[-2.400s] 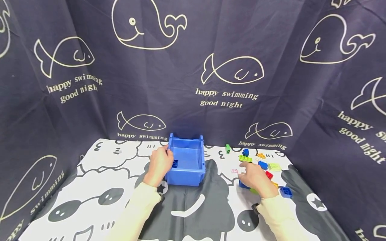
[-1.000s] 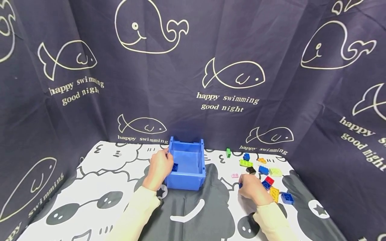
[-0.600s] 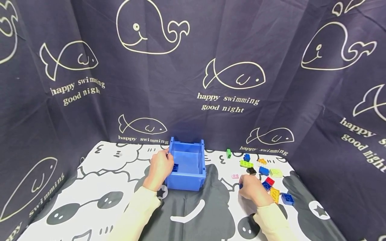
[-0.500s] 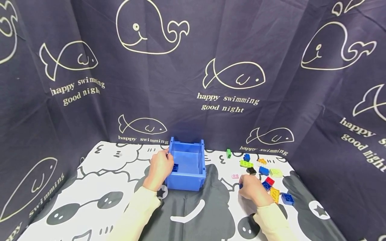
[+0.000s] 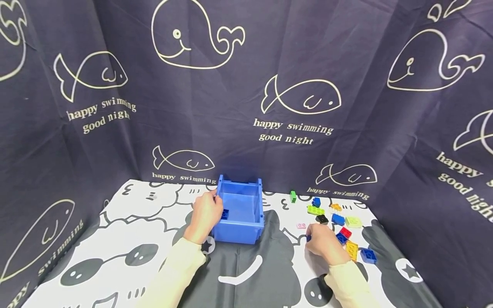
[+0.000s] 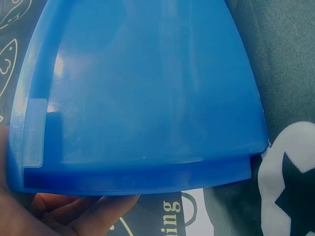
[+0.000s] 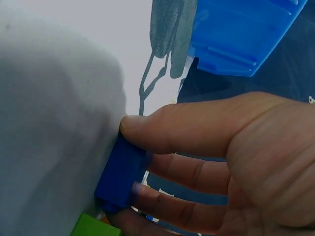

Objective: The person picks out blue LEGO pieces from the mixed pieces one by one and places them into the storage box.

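My left hand (image 5: pixel 205 214) grips the left wall of a blue plastic bin (image 5: pixel 236 233), its fingers curled over the edge. In the left wrist view the side of the bin (image 6: pixel 147 98) fills most of the picture, fingers beneath its rim. A dark blue brick (image 5: pixel 224 214) lies inside, partly behind the hand. On the right, my right hand (image 5: pixel 325 244) pinches a blue toy building brick (image 7: pixel 120 169) between thumb and fingers, low over the cloth. A lime green brick (image 7: pixel 93 226) sits close to its lower end in the right wrist view.
Around my right hand lie several loose bricks: pink (image 5: pixel 301 226), black (image 5: pixel 322 219), lime (image 5: pixel 315 210), red (image 5: pixel 345 233), yellow (image 5: pixel 351 250) and blue (image 5: pixel 368 256). A green brick (image 5: pixel 293 196) stands farther back. Dark printed curtains (image 5: pixel 231 107) rise behind the cloth-covered table.
Since the earliest frame my right hand has drawn nearer to me and closed on the blue brick, uncovering the black one. Over the last second it stays put. My left hand keeps its hold.
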{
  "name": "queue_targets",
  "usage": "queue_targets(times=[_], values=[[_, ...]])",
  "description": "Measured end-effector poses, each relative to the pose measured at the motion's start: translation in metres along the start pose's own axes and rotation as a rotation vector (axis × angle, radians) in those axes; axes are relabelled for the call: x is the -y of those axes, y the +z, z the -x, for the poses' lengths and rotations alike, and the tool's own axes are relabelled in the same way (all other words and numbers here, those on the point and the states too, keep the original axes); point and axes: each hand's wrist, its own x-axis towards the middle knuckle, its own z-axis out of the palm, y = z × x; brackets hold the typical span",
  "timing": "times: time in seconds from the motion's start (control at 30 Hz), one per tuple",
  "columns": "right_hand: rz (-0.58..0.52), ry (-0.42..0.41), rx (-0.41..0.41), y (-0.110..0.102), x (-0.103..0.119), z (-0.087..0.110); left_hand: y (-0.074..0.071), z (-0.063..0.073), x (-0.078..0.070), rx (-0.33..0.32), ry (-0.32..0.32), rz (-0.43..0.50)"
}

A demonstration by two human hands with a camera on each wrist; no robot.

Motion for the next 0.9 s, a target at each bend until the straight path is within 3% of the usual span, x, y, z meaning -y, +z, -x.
queue_targets(times=[0.67, 0.9], values=[[-0.029, -0.016, -0.057, -0.016, 0.01, -0.001, -0.002, -0.002, -0.001, -0.017, 0.004, -0.001], [-0.026, -0.052, -0.121, -0.018, 0.012, -0.001, -0.001, -0.001, 0.0, -0.006, -0.006, -0.012]])
